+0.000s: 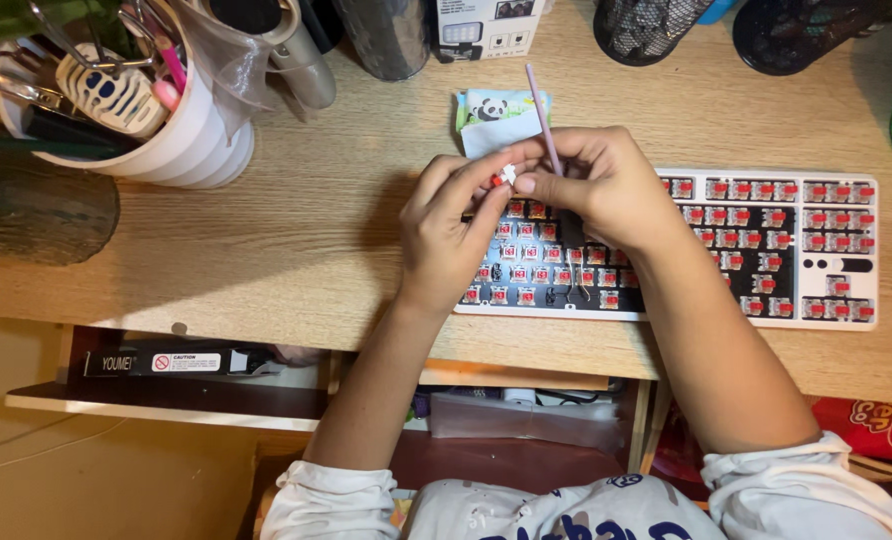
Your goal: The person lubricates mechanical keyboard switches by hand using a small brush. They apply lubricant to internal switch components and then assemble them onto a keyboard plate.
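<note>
A white mechanical keyboard (766, 250) without keycaps lies on the wooden desk (296, 240), its red switches exposed. Both my hands hover over its left end. My left hand (451, 235) pinches a small red and white switch (506, 177) between thumb and fingertips. My right hand (596, 180) grips a thin pink stick-like tool (541, 110) that points away from me, and its fingertips meet the switch. A small black wire puller (573, 285) lies on the keyboard below my hands.
A white cup (166, 130) full of pens and scissors stands at the back left. A small panda-printed packet (496, 112) lies behind my hands. Black mesh holders (646, 25) and a dark cylinder (386, 35) line the desk's far edge. An open shelf (196, 385) sits under the desk.
</note>
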